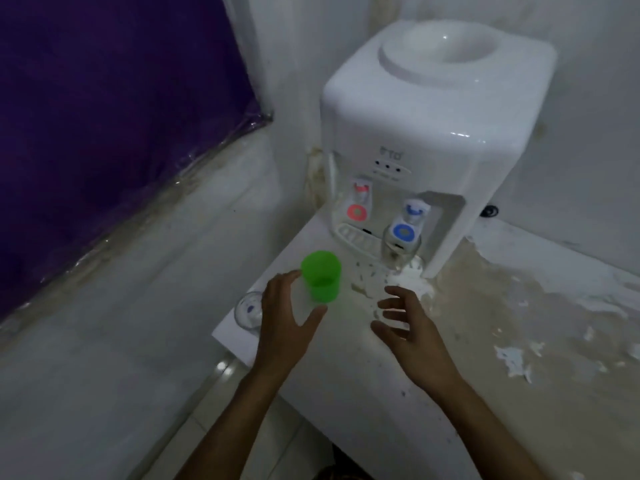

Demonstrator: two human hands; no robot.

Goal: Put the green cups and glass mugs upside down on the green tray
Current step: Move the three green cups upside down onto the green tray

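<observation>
A green plastic cup [321,276] stands upright on the white counter in front of the water dispenser. My left hand [285,320] is open just below and left of it, fingers spread, thumb near the cup's base, not gripping it. A glass mug [248,309] stands at the counter's left corner, partly hidden behind my left hand. A second glass mug [398,251] sits under the dispenser's blue tap. My right hand [405,322] hovers open over the counter, right of the cup. No green tray is in view.
The white water dispenser [433,133] stands at the back of the stained counter [519,323], against the wall. The counter's left edge drops off beside the glass mug. A purple sheet [104,116] covers the left wall.
</observation>
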